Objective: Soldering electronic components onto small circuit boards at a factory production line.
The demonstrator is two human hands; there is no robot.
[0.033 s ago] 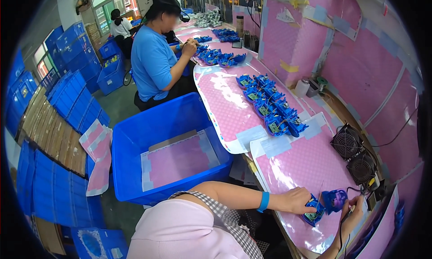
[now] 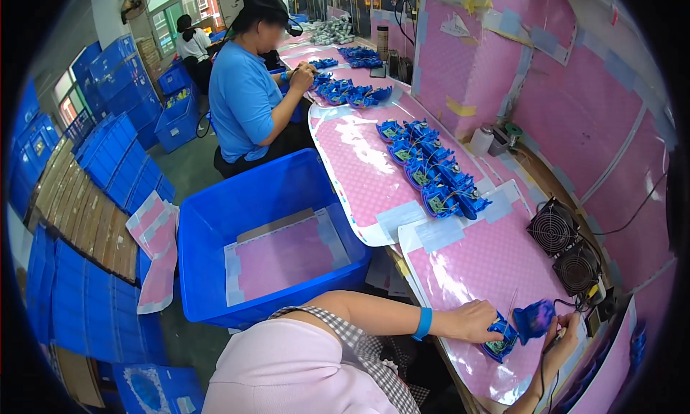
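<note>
My left hand [image 2: 476, 320], with a blue band on its wrist, is closed on a blue plastic housing [image 2: 499, 346] with a green circuit board inside. Just to the right, a second blue shell piece [image 2: 532, 320] with a purple sheen is tilted up, its edges blurred. Thin wire sticks up between the two pieces. My right hand [image 2: 562, 335] is closed beside that shell, around a slim tool with a black cord [image 2: 544, 374] running down along the forearm. The tool's tip is hidden. Both hands are over the pink-covered bench [image 2: 460, 270].
Several wired blue housings [image 2: 431, 169] lie in a row farther up the bench. Two black fans [image 2: 564, 245] stand at the right edge, near a white bottle [image 2: 481, 141]. A large blue bin [image 2: 273, 299] sits left of the bench. Beyond it, a person in blue [image 2: 244, 98] works with similar parts.
The blue shell piece beside my right hand has shifted and turned slightly. Both hands stay almost where they were.
</note>
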